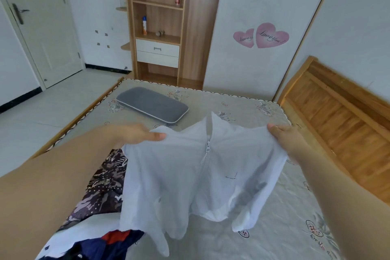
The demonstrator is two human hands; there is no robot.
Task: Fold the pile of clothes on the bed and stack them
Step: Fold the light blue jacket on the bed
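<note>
The white zip-front jacket (202,167) is held spread above the bed (263,228), pinched at each shoulder by the left hand (135,133) and right hand (285,135), its long axis hanging toward the person, the unfolded pile (101,179) lying left of the jacket.

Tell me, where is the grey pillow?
The grey pillow lies on the far left part of the bed, beyond the white jacket, in front of the wooden shelf.
</note>
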